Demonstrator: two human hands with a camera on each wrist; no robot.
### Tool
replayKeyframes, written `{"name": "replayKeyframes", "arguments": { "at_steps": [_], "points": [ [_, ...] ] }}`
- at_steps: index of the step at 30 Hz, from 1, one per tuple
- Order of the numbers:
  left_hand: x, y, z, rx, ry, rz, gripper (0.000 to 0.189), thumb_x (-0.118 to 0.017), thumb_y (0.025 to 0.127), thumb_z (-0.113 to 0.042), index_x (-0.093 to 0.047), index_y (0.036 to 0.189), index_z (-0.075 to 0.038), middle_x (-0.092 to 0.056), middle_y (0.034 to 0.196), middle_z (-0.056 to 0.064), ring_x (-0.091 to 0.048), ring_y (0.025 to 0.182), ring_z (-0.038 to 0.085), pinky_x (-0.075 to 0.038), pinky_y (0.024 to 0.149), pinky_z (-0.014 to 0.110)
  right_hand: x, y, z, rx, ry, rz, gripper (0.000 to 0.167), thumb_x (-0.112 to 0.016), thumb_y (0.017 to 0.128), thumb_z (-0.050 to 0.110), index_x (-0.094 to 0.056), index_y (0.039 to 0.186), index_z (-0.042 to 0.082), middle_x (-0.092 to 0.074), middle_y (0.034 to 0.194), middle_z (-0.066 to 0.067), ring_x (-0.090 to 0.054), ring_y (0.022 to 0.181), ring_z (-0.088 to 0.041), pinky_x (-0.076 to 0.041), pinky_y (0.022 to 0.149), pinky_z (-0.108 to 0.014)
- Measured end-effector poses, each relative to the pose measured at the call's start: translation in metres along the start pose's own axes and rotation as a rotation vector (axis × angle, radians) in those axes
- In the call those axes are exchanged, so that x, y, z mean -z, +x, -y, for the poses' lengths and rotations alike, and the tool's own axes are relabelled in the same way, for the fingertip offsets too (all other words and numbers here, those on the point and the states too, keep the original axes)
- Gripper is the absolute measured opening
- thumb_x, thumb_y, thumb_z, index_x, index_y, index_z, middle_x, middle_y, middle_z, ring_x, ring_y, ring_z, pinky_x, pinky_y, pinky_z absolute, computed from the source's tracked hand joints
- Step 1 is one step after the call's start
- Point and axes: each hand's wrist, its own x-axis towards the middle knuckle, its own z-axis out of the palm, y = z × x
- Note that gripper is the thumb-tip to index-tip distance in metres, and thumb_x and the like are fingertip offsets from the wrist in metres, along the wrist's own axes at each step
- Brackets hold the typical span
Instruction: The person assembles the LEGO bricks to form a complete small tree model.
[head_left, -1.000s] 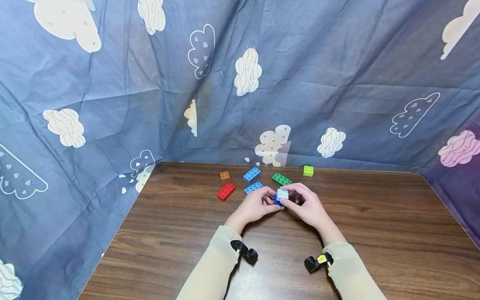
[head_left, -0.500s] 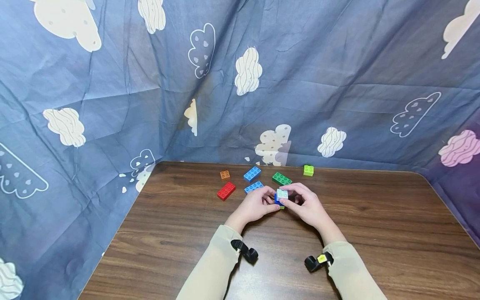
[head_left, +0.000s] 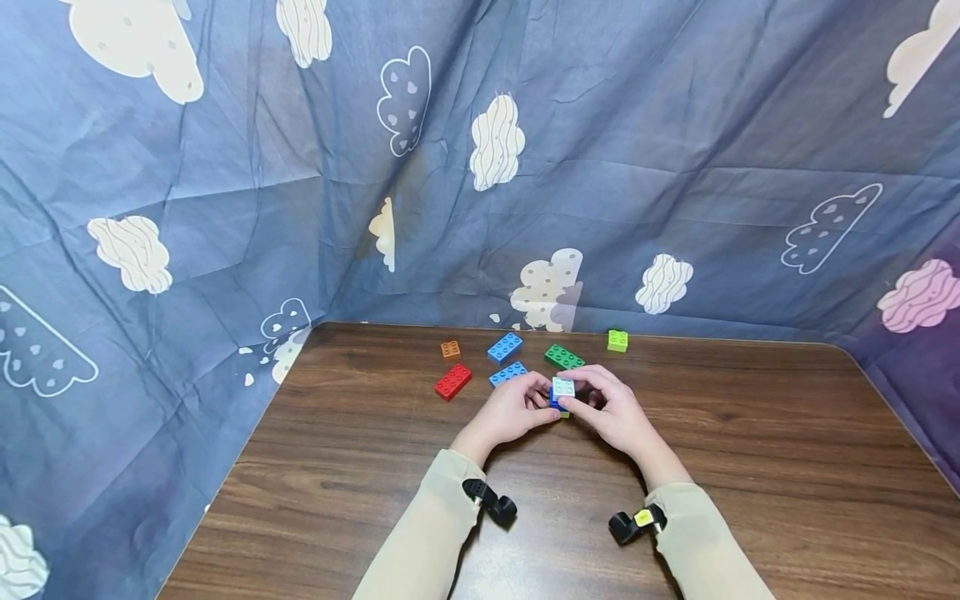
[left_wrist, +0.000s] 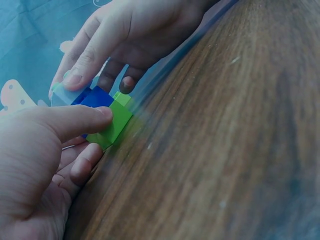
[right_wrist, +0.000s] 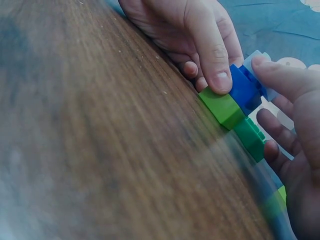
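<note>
A small stack stands on the table with a lime green brick at its bottom and a dark blue brick above it. At the top is a pale blue brick with its studs upward. My left hand pinches the lower bricks, its thumb lying across the lime green and blue sides in the left wrist view. The pale blue brick is between the thumb and fingers of my right hand. Whether the pale brick is fully seated on the blue one, I cannot tell.
Behind the hands lie a dark green brick, two light blue bricks, a red brick and an orange brick. Another lime green brick sits near the table's back edge, before a cloud-patterned cloth.
The pale blue brick has shifted and turned very slightly to the left on top of the stack. Both hands keep nearly the same place and hold.
</note>
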Motion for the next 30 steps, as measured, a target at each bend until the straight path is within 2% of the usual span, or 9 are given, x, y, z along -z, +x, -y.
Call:
{"name": "replayKeyframes", "arguments": {
  "at_steps": [9, 18, 30],
  "points": [
    [-0.0009, -0.0011, 0.0004, 0.000, -0.011, -0.001, 0.035, -0.088, 0.096, -0.020, -0.070, 0.124, -0.009, -0.071, 0.098, -0.006, -0.065, 0.083, 0.001, -0.056, 0.076, 0.021, -0.0016, 0.0006, -0.0009, -0.011, -0.020, -0.020, 0.038, -0.083, 0.099, 0.013, -0.074, 0.136, 0.012, -0.070, 0.122, -0.002, -0.061, 0.098, -0.020, -0.051, 0.075, -0.027],
    [-0.0009, 0.0001, 0.0006, -0.006, -0.017, 0.001, 0.036, -0.087, 0.096, -0.020, -0.069, 0.124, -0.008, -0.072, 0.099, -0.005, -0.066, 0.085, 0.002, -0.056, 0.077, 0.021, -0.0013, 0.0000, -0.0029, -0.023, 0.008, 0.013, 0.037, -0.083, 0.099, 0.014, -0.074, 0.134, 0.017, -0.070, 0.123, 0.000, -0.062, 0.099, -0.017, -0.052, 0.076, -0.025],
    [-0.0002, 0.0008, 0.0015, -0.016, -0.015, -0.002, 0.031, -0.087, 0.096, -0.017, -0.069, 0.120, -0.009, -0.072, 0.099, -0.003, -0.066, 0.084, 0.003, -0.056, 0.077, 0.021, 0.0003, -0.0001, -0.0008, -0.030, 0.039, 0.043, 0.036, -0.083, 0.099, 0.015, -0.075, 0.134, 0.018, -0.071, 0.128, 0.001, -0.062, 0.099, -0.022, -0.051, 0.077, -0.026]
  ]
}}
